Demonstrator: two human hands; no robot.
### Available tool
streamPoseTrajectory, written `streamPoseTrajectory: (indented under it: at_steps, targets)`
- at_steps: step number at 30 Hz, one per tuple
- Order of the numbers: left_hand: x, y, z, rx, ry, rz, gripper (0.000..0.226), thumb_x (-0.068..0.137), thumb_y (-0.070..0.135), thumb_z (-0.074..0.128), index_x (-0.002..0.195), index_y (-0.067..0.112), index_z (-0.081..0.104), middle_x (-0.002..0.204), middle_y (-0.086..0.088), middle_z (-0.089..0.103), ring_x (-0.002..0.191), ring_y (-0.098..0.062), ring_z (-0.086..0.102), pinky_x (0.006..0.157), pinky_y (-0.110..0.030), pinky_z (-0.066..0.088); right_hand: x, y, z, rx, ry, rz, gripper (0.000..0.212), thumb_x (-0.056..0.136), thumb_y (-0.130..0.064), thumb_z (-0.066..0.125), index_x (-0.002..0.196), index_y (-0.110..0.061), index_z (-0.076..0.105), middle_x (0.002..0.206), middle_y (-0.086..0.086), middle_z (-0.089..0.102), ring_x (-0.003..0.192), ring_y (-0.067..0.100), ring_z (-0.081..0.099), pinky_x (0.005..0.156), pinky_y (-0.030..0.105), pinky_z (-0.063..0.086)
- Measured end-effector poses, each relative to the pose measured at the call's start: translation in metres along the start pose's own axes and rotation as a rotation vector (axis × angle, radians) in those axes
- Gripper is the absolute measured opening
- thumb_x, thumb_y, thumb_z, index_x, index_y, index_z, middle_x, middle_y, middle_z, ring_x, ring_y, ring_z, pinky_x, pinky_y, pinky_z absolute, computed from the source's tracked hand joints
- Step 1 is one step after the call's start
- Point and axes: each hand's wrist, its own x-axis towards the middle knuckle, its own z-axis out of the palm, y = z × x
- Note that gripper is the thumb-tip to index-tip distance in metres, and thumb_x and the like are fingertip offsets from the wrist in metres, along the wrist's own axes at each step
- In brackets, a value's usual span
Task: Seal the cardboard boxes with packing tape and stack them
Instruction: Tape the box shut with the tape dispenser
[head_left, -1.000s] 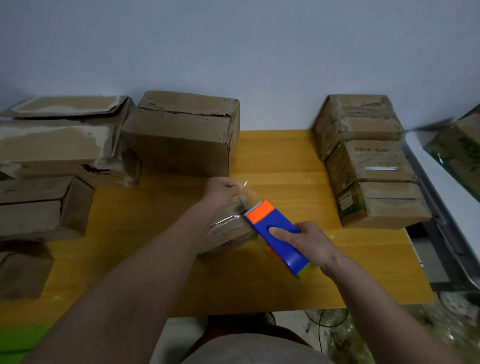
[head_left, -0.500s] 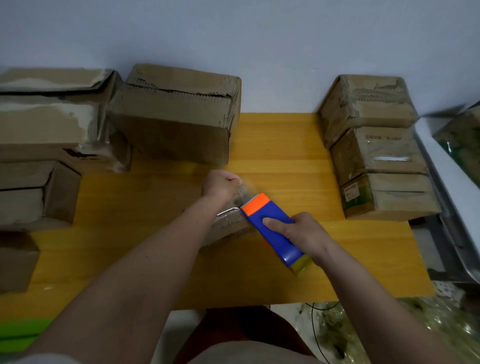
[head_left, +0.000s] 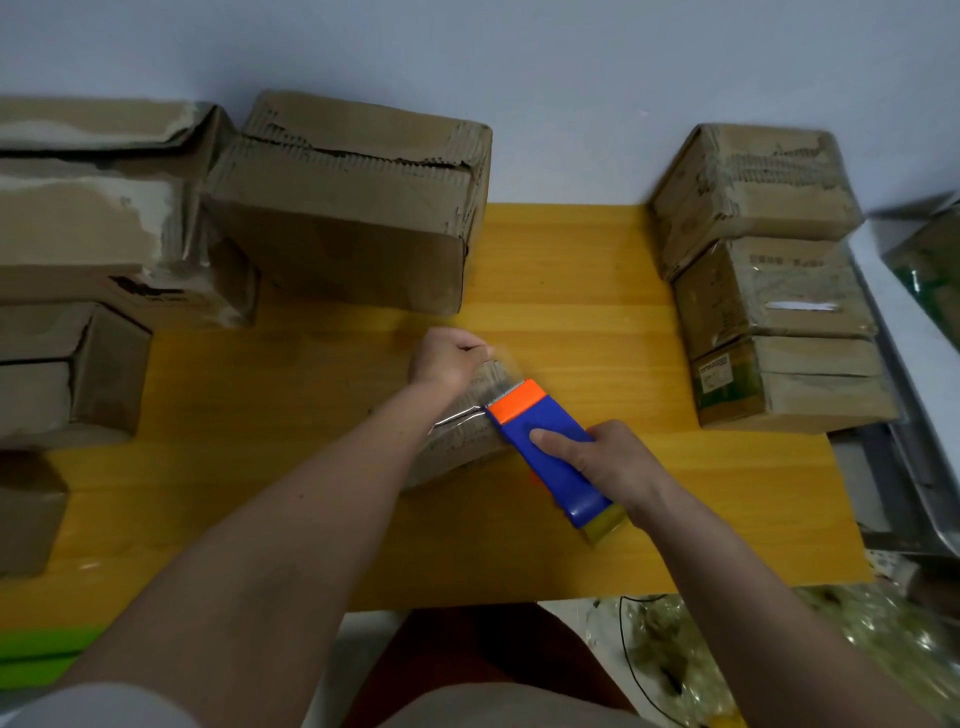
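A pale blue-grey wall (head_left: 571, 78) backs a yellow wooden bench (head_left: 571, 270) seen from above. At the middle of the bench lies a small cardboard box (head_left: 457, 441), partly hidden by the person's left forearm, with clear tape (head_left: 506, 364) shining over its top. The left hand (head_left: 447, 358) sits at the box's 12 o'clock end with its fingers curled into a fist around the free end of the tape. The right hand (head_left: 608, 462), at 4 o'clock from the box, grips a blue tape dispenser (head_left: 550, 452) with the thumb lying across its flat face; its orange toothed head (head_left: 514, 402) touches the top of the small box.

At 11 o'clock from the small box stands a large worn carton (head_left: 353, 208) with a torn top flap, touching a wider torn carton (head_left: 104, 208) at 10 o'clock. Below that, at 9 o'clock, another brown box (head_left: 67, 369) sits at the bench's edge, and a further box (head_left: 26, 514) shows at 8 o'clock. At 2 o'clock a stack of three boxes (head_left: 769, 275) rises against the wall, their sides glossy with tape. A green strip (head_left: 41, 654) shows at 7 o'clock, below the bench edge, and crumpled clear plastic (head_left: 779, 649) lies on the floor at 5 o'clock.
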Motion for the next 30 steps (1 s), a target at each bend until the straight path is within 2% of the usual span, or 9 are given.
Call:
streamPoseTrajectory:
  at_steps: [5, 7, 10, 13, 18, 22, 24, 26, 30]
  targets:
    - [0.005, -0.004, 0.001, 0.142, -0.065, -0.111, 0.035, 0.091, 0.039, 0.065, 0.119, 0.019, 0.068, 0.123, -0.002, 0.066, 0.110, -0.022, 0.060, 0.090, -0.032, 0.047, -0.003, -0.004, 0.000, 0.022, -0.003, 0.028, 0.046, 0.077, -0.048, 0.073, 0.077, -0.006, 0.054, 0.072, 0.013, 0.061, 0.053, 0.018, 0.054, 0.049, 0.026, 0.035]
    - [0.005, -0.005, -0.003, 0.196, -0.013, -0.138, 0.045, 0.088, 0.040, 0.068, 0.128, 0.020, 0.061, 0.130, -0.003, 0.060, 0.118, -0.024, 0.056, 0.093, -0.036, 0.046, -0.003, -0.004, 0.001, 0.041, -0.006, 0.031, 0.044, 0.077, -0.047, 0.073, 0.074, -0.007, 0.055, 0.069, 0.010, 0.062, 0.051, 0.016, 0.055, 0.046, 0.024, 0.036]
    - [-0.002, -0.007, -0.004, 0.164, 0.128, 0.156, 0.020, 0.088, 0.028, 0.070, 0.106, 0.020, 0.074, 0.109, -0.002, 0.068, 0.102, -0.020, 0.062, 0.088, -0.036, 0.050, -0.003, -0.004, 0.002, 0.056, -0.014, 0.028, 0.042, 0.078, -0.046, 0.072, 0.075, -0.008, 0.057, 0.069, 0.008, 0.064, 0.052, 0.015, 0.057, 0.046, 0.021, 0.038]
    - [-0.012, -0.011, 0.001, 0.166, -0.011, 0.300, 0.015, 0.088, 0.025, 0.070, 0.098, 0.016, 0.077, 0.099, -0.001, 0.073, 0.094, -0.017, 0.065, 0.085, -0.037, 0.052, -0.003, -0.005, 0.003, 0.068, -0.016, 0.013, 0.041, 0.079, -0.045, 0.071, 0.074, -0.007, 0.058, 0.068, 0.007, 0.064, 0.051, 0.014, 0.057, 0.045, 0.020, 0.039]
    - [-0.004, -0.004, -0.004, 0.163, -0.152, 0.128, 0.020, 0.088, 0.034, 0.069, 0.102, 0.021, 0.076, 0.108, 0.002, 0.072, 0.101, -0.015, 0.064, 0.091, -0.038, 0.052, -0.004, -0.003, 0.004, 0.084, -0.016, 0.012, 0.042, 0.079, -0.046, 0.071, 0.079, -0.005, 0.062, 0.072, 0.009, 0.067, 0.053, 0.014, 0.060, 0.046, 0.020, 0.042]
    - [-0.001, -0.006, -0.004, 0.153, -0.172, 0.036, 0.018, 0.086, 0.042, 0.069, 0.076, 0.027, 0.073, 0.083, 0.001, 0.071, 0.085, -0.020, 0.063, 0.078, -0.034, 0.051, -0.006, -0.001, 0.003, 0.111, -0.026, 0.006, 0.043, 0.079, -0.046, 0.072, 0.083, -0.004, 0.064, 0.078, 0.012, 0.070, 0.059, 0.017, 0.062, 0.052, 0.024, 0.043]
    - [-0.002, -0.006, -0.002, 0.143, -0.127, 0.011, 0.025, 0.086, 0.045, 0.068, 0.072, 0.025, 0.072, 0.087, 0.001, 0.072, 0.090, -0.022, 0.064, 0.091, -0.040, 0.048, -0.008, 0.001, 0.002, 0.113, -0.028, -0.016, 0.040, 0.079, -0.045, 0.072, 0.079, -0.006, 0.063, 0.076, 0.010, 0.069, 0.057, 0.017, 0.061, 0.052, 0.023, 0.043]
    - [-0.004, -0.005, -0.001, 0.177, -0.090, -0.009, 0.030, 0.088, 0.049, 0.064, 0.078, 0.022, 0.073, 0.090, 0.004, 0.071, 0.094, -0.021, 0.061, 0.105, -0.043, 0.035, -0.010, 0.003, 0.000, 0.089, -0.017, -0.055, 0.039, 0.080, -0.044, 0.071, 0.076, -0.007, 0.060, 0.071, 0.008, 0.067, 0.055, 0.015, 0.060, 0.051, 0.023, 0.042]
    - [-0.008, -0.002, 0.001, 0.142, -0.069, -0.028, 0.030, 0.085, 0.050, 0.067, 0.062, 0.032, 0.065, 0.094, 0.005, 0.072, 0.099, -0.022, 0.063, 0.106, -0.048, 0.038, -0.013, 0.010, 0.001, 0.089, 0.019, -0.100, 0.042, 0.080, -0.047, 0.071, 0.079, -0.007, 0.058, 0.073, 0.008, 0.066, 0.058, 0.017, 0.060, 0.056, 0.028, 0.042]
